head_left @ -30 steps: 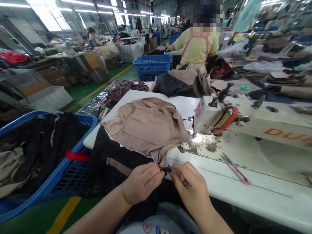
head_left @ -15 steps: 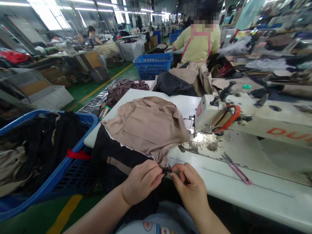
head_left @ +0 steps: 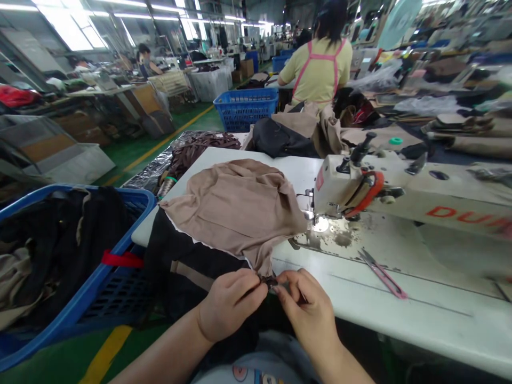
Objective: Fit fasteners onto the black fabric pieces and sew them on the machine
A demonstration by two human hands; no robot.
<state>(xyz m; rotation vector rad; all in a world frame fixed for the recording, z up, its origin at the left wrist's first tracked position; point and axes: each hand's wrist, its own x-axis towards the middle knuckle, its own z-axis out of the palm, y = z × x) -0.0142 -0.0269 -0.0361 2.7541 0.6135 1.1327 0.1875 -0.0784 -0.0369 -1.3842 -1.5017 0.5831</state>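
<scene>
Tan fabric (head_left: 236,197) joined to black fabric (head_left: 192,266) lies over the left end of the sewing table, with the black part hanging off the front edge. At its near corner is a small dark brown folded strip (head_left: 269,280); its exact kind is hard to make out. My left hand (head_left: 232,304) pinches the strip from the left. From the right, my right hand (head_left: 306,298) pinches the same strip between thumb and forefinger. A white sewing machine (head_left: 344,184) stands to the right, its lit needle area close to the fabric's right edge.
Pink-handled scissors (head_left: 384,274) lie on the table right of my hands. A blue basket (head_left: 132,234) of dark cloth stands at the left. Behind the table are another blue basket (head_left: 246,109), piled fabric (head_left: 284,137) and a person in a yellow top (head_left: 320,72).
The view has shifted slightly, so the table and machine appear a little further left. Both hands keep pinching the dark strip, with barely any change in their grip.
</scene>
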